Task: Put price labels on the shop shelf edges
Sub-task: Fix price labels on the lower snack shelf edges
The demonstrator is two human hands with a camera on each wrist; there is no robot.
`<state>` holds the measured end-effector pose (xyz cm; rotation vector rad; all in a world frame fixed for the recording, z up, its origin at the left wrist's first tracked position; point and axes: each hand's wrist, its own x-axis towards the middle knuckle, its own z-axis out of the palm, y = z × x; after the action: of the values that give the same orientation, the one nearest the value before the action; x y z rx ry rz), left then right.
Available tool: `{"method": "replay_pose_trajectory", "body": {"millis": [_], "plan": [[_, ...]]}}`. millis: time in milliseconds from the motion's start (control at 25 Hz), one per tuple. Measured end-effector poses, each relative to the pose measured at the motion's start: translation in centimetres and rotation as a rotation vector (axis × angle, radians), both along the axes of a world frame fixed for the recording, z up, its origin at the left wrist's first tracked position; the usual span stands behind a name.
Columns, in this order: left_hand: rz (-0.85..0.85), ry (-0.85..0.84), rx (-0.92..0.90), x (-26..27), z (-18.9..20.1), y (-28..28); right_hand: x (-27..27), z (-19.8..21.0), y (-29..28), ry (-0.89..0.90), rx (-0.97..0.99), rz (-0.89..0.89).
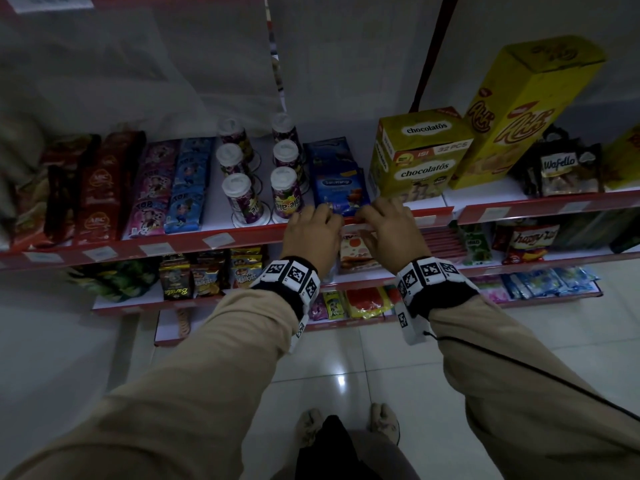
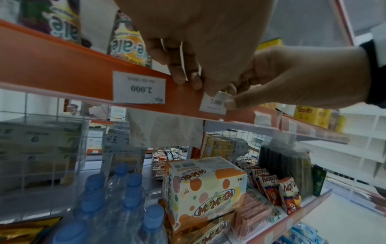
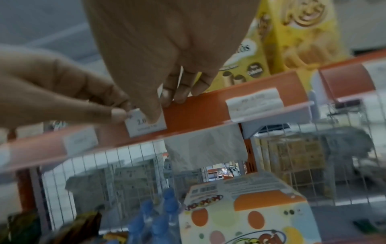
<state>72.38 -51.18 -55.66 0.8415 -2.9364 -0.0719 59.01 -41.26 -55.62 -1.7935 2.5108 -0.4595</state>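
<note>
A small white price label (image 2: 211, 105) (image 3: 146, 127) printed "2.0.." lies against the red shelf edge strip (image 1: 194, 242) (image 2: 62, 66) (image 3: 198, 112), below the blue SariWangi packs (image 1: 341, 188). My left hand (image 1: 325, 218) (image 2: 200, 87) has its fingers over the strip's top and its thumb on the label's left end. My right hand (image 1: 372, 216) (image 3: 160, 109) mirrors it, pinching the label's right end, which is slightly folded up. In the head view the hands nearly hide the label.
Other labels (image 2: 138, 90) (image 3: 254, 103) sit on the same strip on either side. Ale-ale cups (image 1: 284, 192) and a Chocolatos box (image 1: 415, 161) stand on the shelf. Below are a Momogi box (image 2: 204, 188), water bottles (image 2: 117, 198) and snack bags (image 2: 290, 196).
</note>
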Motion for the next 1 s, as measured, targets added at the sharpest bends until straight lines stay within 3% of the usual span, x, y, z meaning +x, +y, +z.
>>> {"method": "replay_pose_trajectory", "body": {"millis": [360,720,1000], "plan": [[-0.020,0.008,-0.038,0.4,-0.3,-0.1,0.2,0.0,-0.2,0.100,0.057,-0.019],[-0.037,-0.026,-0.057,0.5,-0.4,-0.2,0.6,-0.7,0.1,0.139,-0.044,-0.033],[-0.043,0.103,-0.010,1.0,0.1,-0.2,0.6,0.1,0.6,0.032,-0.035,-0.021]]}}
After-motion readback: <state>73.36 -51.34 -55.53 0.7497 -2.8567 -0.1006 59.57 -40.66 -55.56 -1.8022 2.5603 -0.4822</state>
